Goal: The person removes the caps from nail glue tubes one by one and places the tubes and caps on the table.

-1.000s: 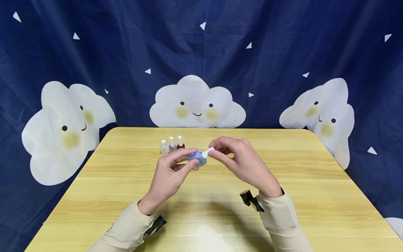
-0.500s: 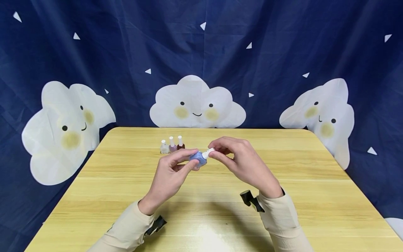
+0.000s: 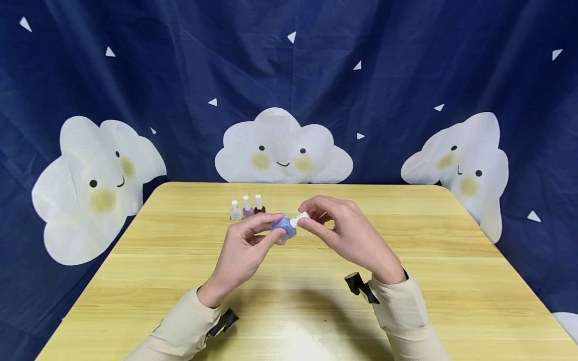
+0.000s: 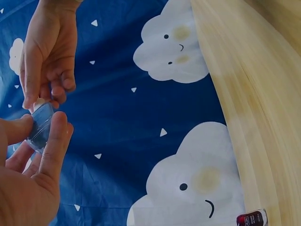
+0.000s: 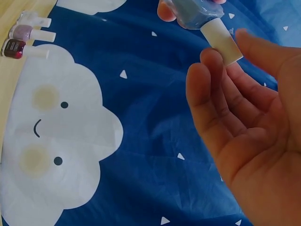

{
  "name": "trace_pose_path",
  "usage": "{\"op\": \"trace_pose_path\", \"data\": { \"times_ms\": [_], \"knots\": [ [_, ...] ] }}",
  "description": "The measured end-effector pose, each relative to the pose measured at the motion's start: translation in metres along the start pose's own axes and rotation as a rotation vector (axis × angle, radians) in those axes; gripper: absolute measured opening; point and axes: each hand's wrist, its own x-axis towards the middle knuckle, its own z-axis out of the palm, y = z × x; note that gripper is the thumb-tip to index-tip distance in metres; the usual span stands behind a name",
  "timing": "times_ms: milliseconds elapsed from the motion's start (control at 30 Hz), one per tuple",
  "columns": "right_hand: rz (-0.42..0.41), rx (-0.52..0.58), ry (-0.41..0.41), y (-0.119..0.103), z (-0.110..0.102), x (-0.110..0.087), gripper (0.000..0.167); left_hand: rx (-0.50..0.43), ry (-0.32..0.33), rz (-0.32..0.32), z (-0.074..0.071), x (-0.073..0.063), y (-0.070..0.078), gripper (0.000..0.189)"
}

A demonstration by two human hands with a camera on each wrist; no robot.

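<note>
A nail polish bottle [image 3: 283, 228] with blue polish is held tilted above the table, its white cap [image 3: 299, 219] pointing up and to the right. My left hand [image 3: 242, 250] grips the glass body between thumb and fingers. On the other side, the thumb and fingertips of my right hand [image 3: 349, 233] pinch the cap. The right wrist view shows the cap [image 5: 222, 41] seated against the bottle's neck, with the right hand's fingertips around its end. From the left wrist, the blue glass [image 4: 41, 126] shows between the left fingers, and the right hand mostly covers the cap.
Beyond my left hand, three nail polish bottles stand in a row on the wooden table [image 3: 289, 281]: clear [image 3: 236, 211], pale purple [image 3: 247, 208] and dark red [image 3: 259, 204]. A dark blue curtain [image 3: 384, 90] with cloud prints hangs behind the table's far edge.
The right fingertips have shifted slightly on the white cap, and the cap has turned a little. The left hand and the bottle stay nearly in place.
</note>
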Motion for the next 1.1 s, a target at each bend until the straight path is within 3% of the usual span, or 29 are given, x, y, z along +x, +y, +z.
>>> {"op": "trace_pose_path", "data": {
  "times_ms": [233,1100],
  "knots": [
    [0.033,-0.009,-0.014,0.0010,0.0002,0.0000,0.011,0.005,-0.004,0.000,0.0004,0.0002,0.0004,0.028],
    [-0.018,-0.007,-0.002,0.0013,-0.0004,-0.0005,0.004,-0.005,-0.006,-0.010,0.0003,-0.0007,0.0004,0.028]
  ]
}}
